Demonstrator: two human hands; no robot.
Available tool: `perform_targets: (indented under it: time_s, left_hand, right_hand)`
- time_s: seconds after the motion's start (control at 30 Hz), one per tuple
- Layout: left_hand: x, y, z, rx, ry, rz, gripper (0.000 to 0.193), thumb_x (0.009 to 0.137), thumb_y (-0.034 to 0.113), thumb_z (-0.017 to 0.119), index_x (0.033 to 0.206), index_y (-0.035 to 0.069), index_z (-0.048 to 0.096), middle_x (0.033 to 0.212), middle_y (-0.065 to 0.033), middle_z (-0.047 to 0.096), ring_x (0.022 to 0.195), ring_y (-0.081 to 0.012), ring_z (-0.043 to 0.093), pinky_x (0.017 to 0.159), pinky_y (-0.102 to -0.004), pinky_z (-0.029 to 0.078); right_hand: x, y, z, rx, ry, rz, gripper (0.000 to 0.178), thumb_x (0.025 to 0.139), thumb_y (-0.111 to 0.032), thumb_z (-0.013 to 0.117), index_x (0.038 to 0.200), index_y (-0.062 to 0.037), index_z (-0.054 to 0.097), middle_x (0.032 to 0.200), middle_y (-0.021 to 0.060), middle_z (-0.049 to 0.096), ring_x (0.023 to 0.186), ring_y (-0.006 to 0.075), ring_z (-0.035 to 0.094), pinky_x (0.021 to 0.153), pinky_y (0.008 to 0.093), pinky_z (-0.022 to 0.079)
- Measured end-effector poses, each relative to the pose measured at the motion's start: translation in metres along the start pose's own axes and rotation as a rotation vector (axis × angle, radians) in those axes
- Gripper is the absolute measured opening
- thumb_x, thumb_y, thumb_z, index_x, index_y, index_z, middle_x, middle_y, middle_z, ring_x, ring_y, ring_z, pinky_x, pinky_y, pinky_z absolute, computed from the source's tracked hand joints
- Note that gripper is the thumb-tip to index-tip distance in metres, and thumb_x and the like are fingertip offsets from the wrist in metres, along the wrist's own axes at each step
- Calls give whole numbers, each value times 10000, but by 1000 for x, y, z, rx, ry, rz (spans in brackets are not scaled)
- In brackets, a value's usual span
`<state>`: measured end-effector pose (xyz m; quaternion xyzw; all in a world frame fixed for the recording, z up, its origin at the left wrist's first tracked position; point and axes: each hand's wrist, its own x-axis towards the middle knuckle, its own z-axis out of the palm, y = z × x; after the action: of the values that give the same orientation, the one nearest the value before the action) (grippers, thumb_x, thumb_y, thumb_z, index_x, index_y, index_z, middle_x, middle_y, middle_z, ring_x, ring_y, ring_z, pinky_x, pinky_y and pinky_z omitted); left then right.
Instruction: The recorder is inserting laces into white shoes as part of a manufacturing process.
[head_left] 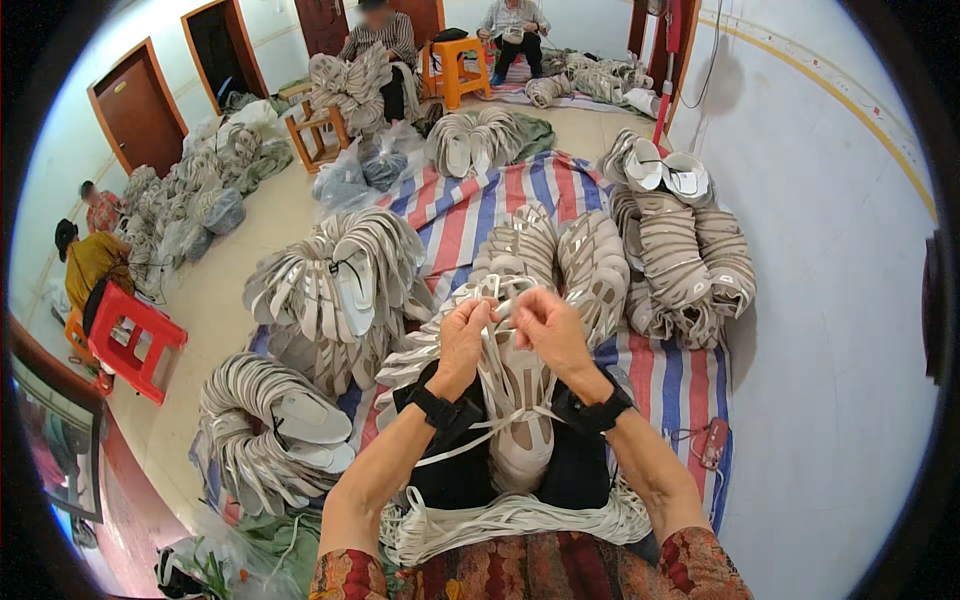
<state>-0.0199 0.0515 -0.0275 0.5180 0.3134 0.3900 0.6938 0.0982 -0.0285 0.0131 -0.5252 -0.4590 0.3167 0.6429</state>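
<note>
A beige shoe upper point(522, 445) lies over my lap, toe toward me, with a white shoelace point(480, 430) trailing loose across it to the left. My left hand point(468, 335) is closed in a pinch on the white lace above the upper's far end. Close beside it, my right hand point(548, 325) has its fingers curled and pinched near a short white piece, probably lace; the fingertips are partly hidden. A thick bundle of white shoelaces point(520, 530) rests against my waist. Stacked uppers point(520, 245) stand just beyond my hands.
Tied rings of uppers stand on the left point(340, 265) and near left point(270, 430); another stack point(680, 245) is by the right wall. Beneath is a striped sheet point(500, 205). A red stool point(135, 335) stands left. Several people sit farther off among piles.
</note>
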Motion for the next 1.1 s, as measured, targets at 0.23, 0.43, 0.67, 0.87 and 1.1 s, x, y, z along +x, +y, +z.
perform_targets:
  time_s: [0.23, 0.43, 0.67, 0.87, 1.1]
  left_hand:
    - [-6, 3, 7, -203, -74, 85, 234, 906, 182, 500, 1043, 7, 575, 921, -28, 609, 783, -77, 546, 700, -222, 438]
    - [-10, 8, 4, -354, -96, -28, 256, 905, 193, 504, 1080, 12, 551, 1016, -80, 611, 839, -134, 579, 758, -257, 459]
    - [-15, 7, 5, -400, -61, -51, 251, 892, 174, 521, 1091, 22, 540, 1021, -93, 610, 854, -158, 590, 748, -278, 474]
    - [-20, 11, 6, -341, -80, -77, 238, 879, 157, 534, 1076, 26, 556, 979, -74, 622, 791, -141, 592, 648, -260, 483]
    - [-14, 8, 7, -329, -62, -53, 257, 882, 153, 533, 1100, 19, 553, 939, -72, 632, 718, -117, 591, 545, -222, 465]
  right_hand:
    - [3, 24, 8, 122, -54, 202, 105, 833, -107, 571, 808, -7, 551, 671, -2, 548, 553, 52, 480, 489, 201, 388]
    - [-2, 25, 8, 170, -151, 237, 115, 844, -106, 537, 789, -5, 529, 726, 22, 560, 600, 65, 503, 574, 214, 434]
    - [-6, 11, 8, 243, -188, 381, 121, 854, -121, 510, 826, -3, 503, 749, 51, 556, 617, 110, 575, 569, 254, 522]
    - [-9, 10, 10, 174, -215, 307, 143, 858, -143, 508, 832, -3, 511, 737, 53, 556, 552, 103, 554, 517, 228, 513]
    - [-6, 5, 12, 232, -246, 332, 168, 885, -148, 475, 920, -5, 556, 708, 16, 565, 525, 74, 521, 474, 186, 420]
